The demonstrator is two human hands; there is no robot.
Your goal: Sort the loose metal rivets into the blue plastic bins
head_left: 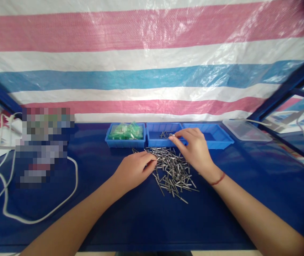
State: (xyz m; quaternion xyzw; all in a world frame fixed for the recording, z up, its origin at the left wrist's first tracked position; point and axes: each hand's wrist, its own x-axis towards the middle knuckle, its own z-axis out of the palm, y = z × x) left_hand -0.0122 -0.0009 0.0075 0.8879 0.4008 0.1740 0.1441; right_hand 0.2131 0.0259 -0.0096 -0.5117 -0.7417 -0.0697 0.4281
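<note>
A loose pile of metal blind rivets (174,172) lies on the blue table in front of the bins. At the pile's left edge is my left hand (133,169), thumb and fingers pinched together; whatever they hold is hidden. Over the front right part of the middle blue bin (154,143), my right hand (194,145) pinches a small shiny piece that looks like a rivet. Several rivets (164,134) lie inside that bin, just left of my right fingertips.
Green plastic packets (126,131) fill the left blue bin (125,143). Another blue bin (217,136) stands at the right, beside a clear plastic lid (238,130). A white cable (34,221) loops over the left of the table (109,227). A striped sheet (146,78) hangs behind.
</note>
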